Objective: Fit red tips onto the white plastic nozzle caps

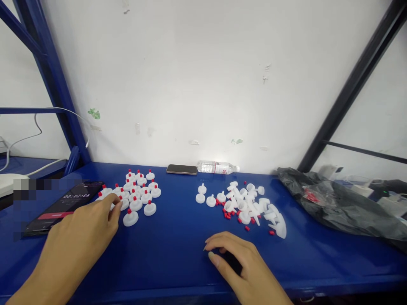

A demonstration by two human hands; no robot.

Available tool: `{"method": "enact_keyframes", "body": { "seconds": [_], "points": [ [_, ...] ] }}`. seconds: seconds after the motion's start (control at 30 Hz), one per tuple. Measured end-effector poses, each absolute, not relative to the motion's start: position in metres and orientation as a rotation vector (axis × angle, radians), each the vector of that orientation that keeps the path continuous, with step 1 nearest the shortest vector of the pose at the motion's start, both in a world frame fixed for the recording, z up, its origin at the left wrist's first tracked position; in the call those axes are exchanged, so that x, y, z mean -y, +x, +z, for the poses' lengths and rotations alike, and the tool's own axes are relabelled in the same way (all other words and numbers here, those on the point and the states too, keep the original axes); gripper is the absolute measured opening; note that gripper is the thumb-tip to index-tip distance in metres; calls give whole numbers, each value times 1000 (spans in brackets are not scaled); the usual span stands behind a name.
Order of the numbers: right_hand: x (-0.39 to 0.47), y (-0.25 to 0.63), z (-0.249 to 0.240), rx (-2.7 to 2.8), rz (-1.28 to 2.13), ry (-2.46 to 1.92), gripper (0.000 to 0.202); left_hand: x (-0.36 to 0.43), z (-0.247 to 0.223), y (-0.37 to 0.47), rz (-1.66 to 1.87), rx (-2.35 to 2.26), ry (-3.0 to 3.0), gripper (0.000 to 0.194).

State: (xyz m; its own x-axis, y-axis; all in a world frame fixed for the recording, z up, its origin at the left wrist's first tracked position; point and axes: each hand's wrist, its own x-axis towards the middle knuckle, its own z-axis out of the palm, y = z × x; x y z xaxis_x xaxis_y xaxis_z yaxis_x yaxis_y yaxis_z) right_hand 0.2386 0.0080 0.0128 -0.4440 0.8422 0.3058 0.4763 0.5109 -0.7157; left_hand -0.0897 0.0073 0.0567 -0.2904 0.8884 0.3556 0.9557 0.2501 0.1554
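Observation:
My left hand (84, 226) is at the left, its fingers drawn together around a white spout cap (112, 206) that they mostly hide. Beside it stand several white spout caps with red tips (130, 218), upright in a loose group. My right hand (237, 262) hovers near the front middle, fingers curved, thumb and forefinger apart with nothing between them. Beyond it lies a pile of loose white spout caps (244, 217), mixed with small red tips (247, 228). Left of the pile, a few white caps without red tips (200, 198) stand upright.
A phone showing a timer (73, 199) lies under and beyond my left hand. Against the wall are another phone (181, 170) and a clear bottle (216, 167) on its side. A black plastic bag (337, 216) covers the right side of the blue table (171, 262).

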Motion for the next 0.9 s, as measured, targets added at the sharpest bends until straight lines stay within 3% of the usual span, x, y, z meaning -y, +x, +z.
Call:
{"method": "enact_keyframes", "body": {
  "seconds": [0.13, 0.33, 0.63, 0.9],
  "points": [
    [-9, 238, 14, 2091, 741, -1064, 17, -1, 67, -76, -159, 2276, -1503, 41],
    [-11, 240, 10, 2056, 626, -1020, 18, -1, 63, -49, -281, 2307, -1724, 39],
    [-32, 319, -1, 1570, -116, -1434, 26, -5, 19, 9, -452, 2083, -2286, 39],
    [-35, 366, -20, 1458, -110, -1665, 45, -15, 11, 97, -429, 1777, -2655, 33]
  ]
}}
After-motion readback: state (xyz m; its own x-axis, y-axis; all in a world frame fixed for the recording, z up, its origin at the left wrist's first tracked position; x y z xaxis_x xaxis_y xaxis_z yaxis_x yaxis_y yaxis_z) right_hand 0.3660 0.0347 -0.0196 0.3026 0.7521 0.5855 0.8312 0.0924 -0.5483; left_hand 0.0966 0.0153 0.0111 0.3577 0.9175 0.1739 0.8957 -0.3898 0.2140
